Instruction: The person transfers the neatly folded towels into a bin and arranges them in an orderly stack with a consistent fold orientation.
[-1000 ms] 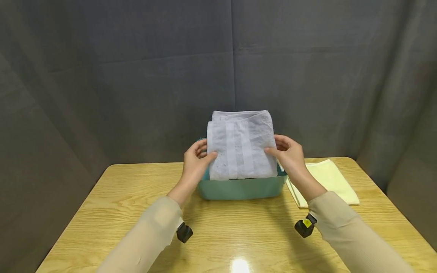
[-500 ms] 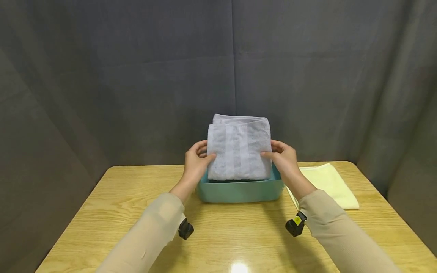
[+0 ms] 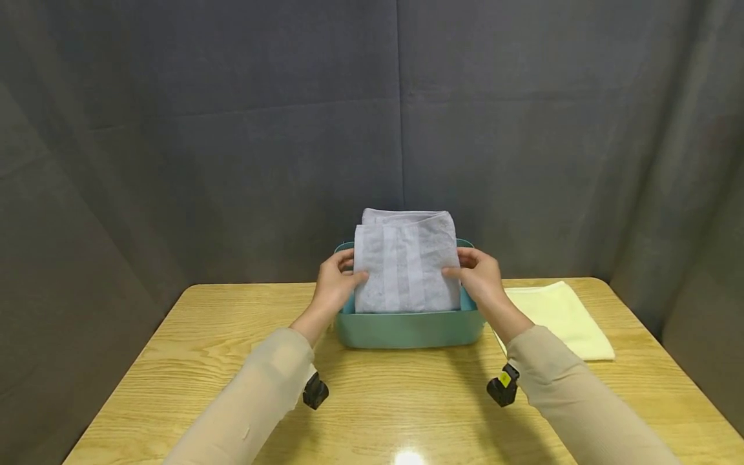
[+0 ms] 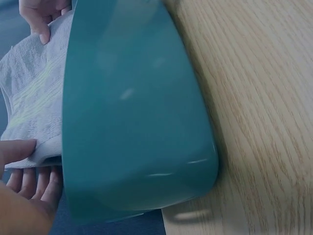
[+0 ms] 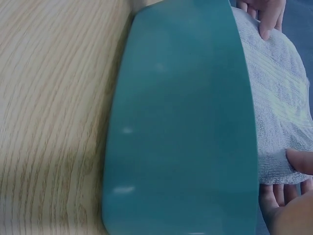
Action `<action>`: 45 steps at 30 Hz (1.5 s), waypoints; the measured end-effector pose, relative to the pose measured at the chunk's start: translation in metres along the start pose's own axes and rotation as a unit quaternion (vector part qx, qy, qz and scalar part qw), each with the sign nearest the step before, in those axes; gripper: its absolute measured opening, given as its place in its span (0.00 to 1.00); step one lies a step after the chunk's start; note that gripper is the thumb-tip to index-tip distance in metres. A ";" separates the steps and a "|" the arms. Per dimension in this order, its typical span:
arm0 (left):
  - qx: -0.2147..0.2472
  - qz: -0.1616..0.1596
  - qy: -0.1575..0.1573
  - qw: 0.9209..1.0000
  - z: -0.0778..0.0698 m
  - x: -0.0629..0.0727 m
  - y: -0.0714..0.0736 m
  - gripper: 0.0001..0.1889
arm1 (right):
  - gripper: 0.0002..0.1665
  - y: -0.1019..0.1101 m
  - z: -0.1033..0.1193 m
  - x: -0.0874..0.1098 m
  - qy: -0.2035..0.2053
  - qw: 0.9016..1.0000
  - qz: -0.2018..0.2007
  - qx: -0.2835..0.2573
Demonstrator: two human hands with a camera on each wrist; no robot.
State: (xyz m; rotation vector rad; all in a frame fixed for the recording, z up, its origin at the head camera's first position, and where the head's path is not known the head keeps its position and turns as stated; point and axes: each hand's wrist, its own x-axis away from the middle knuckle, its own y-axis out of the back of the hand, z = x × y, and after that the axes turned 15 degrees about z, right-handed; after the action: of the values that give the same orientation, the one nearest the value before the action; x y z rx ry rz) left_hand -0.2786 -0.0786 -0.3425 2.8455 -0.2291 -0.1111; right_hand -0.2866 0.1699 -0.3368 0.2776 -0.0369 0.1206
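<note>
A folded light grey towel (image 3: 407, 268) with two smooth bands stands upright, its lower edge behind the front rim of a teal plastic bin (image 3: 409, 330). My left hand (image 3: 336, 284) pinches the towel's left edge, thumb in front and fingers behind. On the opposite edge my right hand (image 3: 481, 279) grips it the same way. The left wrist view shows the left thumb on the towel (image 4: 36, 83) above the bin's wall (image 4: 132, 107). From the right wrist, the right hand (image 5: 293, 196) holds the towel (image 5: 276, 93) beside the rim. The towel's bottom is hidden by the bin.
A folded pale yellow cloth (image 3: 566, 320) lies on the wooden table (image 3: 232, 349) to the right of the bin, partly behind my right forearm. A grey curtain (image 3: 261, 142) hangs behind the table's back edge and along both sides.
Both hands have lowered the grey towel, and its lower part has sunk behind the bin's front rim. The right hand has shifted slightly left. The yellow cloth lies as before.
</note>
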 end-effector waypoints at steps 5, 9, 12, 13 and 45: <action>-0.017 0.008 0.006 1.000 0.001 0.001 -0.003 0.28 | 0.31 0.000 -0.005 -0.001 -0.004 1.000 0.007 0.002; -0.047 0.019 0.013 0.999 0.003 0.001 -0.005 0.28 | 0.31 -0.001 -0.008 -0.002 -0.010 1.000 0.005 0.008; -0.078 0.025 0.016 0.997 0.007 0.001 -0.006 0.29 | 0.31 -0.002 -0.011 -0.003 -0.018 1.000 0.006 0.016; -0.088 0.026 0.017 0.996 0.008 0.001 -0.006 0.29 | 0.31 -0.003 -0.012 -0.003 -0.019 1.000 0.007 0.019; -0.143 0.017 0.011 0.990 0.010 0.008 -0.007 0.28 | 0.31 -0.005 -0.018 -0.010 0.013 0.989 0.049 0.142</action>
State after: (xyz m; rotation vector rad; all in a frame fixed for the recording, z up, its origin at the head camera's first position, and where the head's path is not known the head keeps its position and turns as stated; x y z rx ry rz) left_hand -0.2707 -0.0761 -0.3542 2.5552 -0.2370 -0.0977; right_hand -0.2957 0.1686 -0.3563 0.5596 -0.0068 0.2272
